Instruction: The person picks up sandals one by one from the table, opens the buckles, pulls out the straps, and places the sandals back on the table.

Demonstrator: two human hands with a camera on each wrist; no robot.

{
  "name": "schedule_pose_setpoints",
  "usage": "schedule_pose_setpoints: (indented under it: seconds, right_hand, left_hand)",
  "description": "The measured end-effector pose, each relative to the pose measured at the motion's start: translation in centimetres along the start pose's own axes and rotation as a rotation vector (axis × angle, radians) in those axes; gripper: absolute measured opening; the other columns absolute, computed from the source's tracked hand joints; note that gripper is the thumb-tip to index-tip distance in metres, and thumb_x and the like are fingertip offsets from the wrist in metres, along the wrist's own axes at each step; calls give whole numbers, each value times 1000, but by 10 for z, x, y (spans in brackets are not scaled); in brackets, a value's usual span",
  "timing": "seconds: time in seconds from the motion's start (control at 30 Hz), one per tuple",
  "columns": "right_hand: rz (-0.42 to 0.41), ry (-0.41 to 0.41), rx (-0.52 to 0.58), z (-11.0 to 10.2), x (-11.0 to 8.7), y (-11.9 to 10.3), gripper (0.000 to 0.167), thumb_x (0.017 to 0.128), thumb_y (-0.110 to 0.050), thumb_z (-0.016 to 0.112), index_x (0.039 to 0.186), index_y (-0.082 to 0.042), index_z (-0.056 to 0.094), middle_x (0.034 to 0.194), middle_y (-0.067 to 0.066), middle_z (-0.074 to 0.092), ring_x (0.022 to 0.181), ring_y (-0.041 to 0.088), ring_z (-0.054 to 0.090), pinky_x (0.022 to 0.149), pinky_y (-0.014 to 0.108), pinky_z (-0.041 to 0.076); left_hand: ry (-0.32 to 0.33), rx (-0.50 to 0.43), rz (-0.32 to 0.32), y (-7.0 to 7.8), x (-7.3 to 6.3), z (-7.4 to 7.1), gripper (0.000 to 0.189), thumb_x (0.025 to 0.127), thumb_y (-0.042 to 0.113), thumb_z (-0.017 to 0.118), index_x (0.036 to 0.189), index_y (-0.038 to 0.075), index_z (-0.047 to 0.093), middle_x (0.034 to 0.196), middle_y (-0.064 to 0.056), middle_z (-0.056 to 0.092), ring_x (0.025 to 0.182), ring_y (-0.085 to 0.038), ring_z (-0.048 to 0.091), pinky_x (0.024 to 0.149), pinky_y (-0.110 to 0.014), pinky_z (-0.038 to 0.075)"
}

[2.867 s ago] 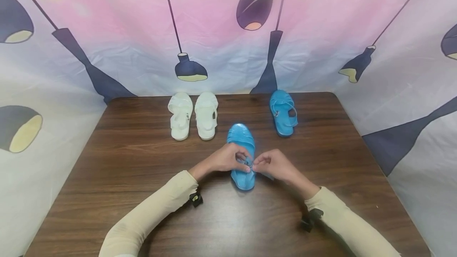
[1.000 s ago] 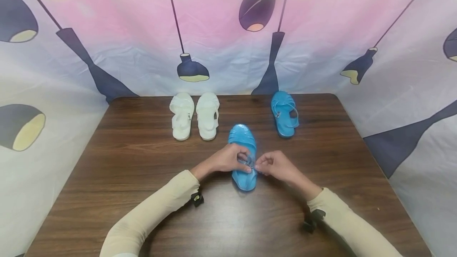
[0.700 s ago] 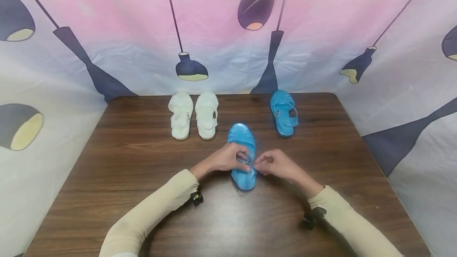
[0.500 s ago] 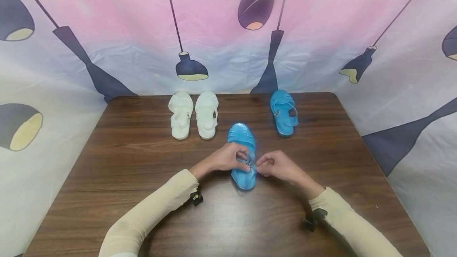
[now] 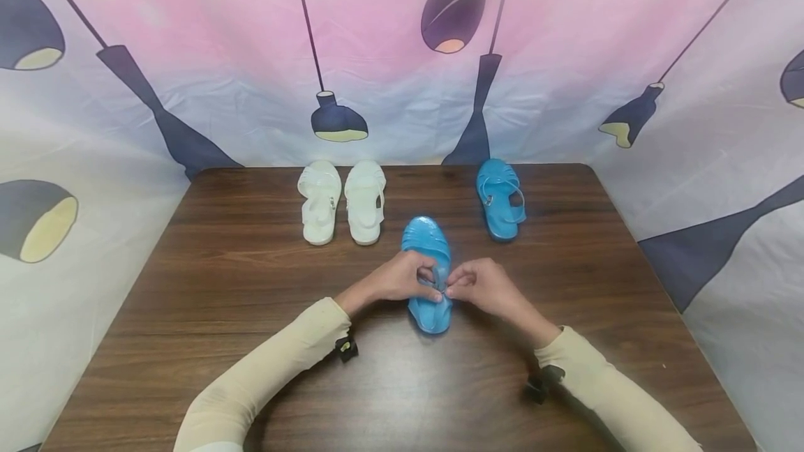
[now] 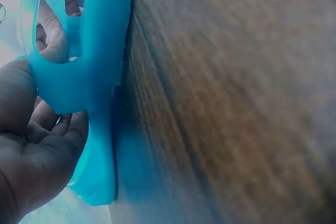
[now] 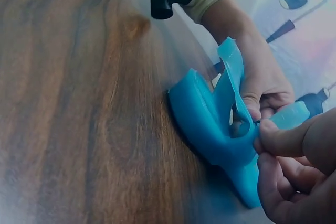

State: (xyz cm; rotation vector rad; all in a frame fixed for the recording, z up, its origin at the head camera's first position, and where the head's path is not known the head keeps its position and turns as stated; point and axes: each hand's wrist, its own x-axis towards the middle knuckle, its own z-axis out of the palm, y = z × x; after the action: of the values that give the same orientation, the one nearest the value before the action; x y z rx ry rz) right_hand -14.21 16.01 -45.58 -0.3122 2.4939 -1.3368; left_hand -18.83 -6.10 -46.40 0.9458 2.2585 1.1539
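Observation:
A blue jelly sandal (image 5: 424,237) lies toe-away on the table, in the middle of the head view. My left hand (image 5: 397,276) reaches over it from the left, pinching the ankle strap near the small buckle. From the other side my right hand (image 5: 482,289) pinches the strap beside that buckle, thumb against index finger. In the right wrist view, the strap's free end (image 7: 291,115) sticks out past the right fingertips, while the heel strap (image 7: 231,66) stands up. Fingers mostly hide the buckle. The left wrist view shows the sandal's side (image 6: 100,51) close up.
Two white sandals (image 5: 319,204) stand side by side at the table's back edge, left of centre. Another blue sandal (image 5: 500,201) is at the back right. Printed cloth (image 5: 389,33) hangs behind the brown wooden table (image 5: 251,284).
My right hand has shifted slightly left, its fingertips coming closer to the left hand at the buckle. The strap end stands up more. My left hand and the sandal stay in place.

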Motion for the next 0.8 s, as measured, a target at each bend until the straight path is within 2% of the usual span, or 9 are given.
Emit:
schedule_pose_setpoints:
  seconds: [0.17, 0.43, 0.63, 0.8]
  right_hand:
    - [3, 32, -69, 3, -3, -6, 12, 87, -15, 83, 96, -13, 77, 83, -4, 75, 79, 11, 72, 76, 32, 61]
    - [-28, 5, -132, -3, -8, -8, 17, 86, -20, 84, 100, -12, 77, 88, -5, 75, 83, 10, 72, 77, 33, 61]
    - [-18, -25, -100, -8, -9, -2, 17, 90, -26, 81, 102, -15, 77, 91, -5, 76, 87, 11, 73, 78, 32, 61]
    - [17, -6, -40, -8, -9, 2, 26, 92, -32, 78, 107, -11, 76, 89, -2, 75, 79, 14, 71, 70, 32, 60]
  left_hand:
    - [-6, -6, 8, 0, 0, -1, 25, 85, 19, 86, 81, 12, 62, 83, 7, 75, 89, -6, 73, 80, -23, 58]
    - [-17, -16, 2, 0, 2, -2, 27, 86, 22, 85, 82, 10, 61, 86, 5, 75, 91, -8, 73, 82, -24, 58]
    - [-16, -9, 10, 0, 2, -3, 25, 85, 21, 86, 100, 8, 71, 96, 0, 75, 93, -8, 71, 84, -24, 57]
    - [-32, 5, 8, 1, 0, -5, 30, 87, 23, 84, 110, 7, 73, 105, -2, 75, 98, -10, 71, 87, -24, 56]
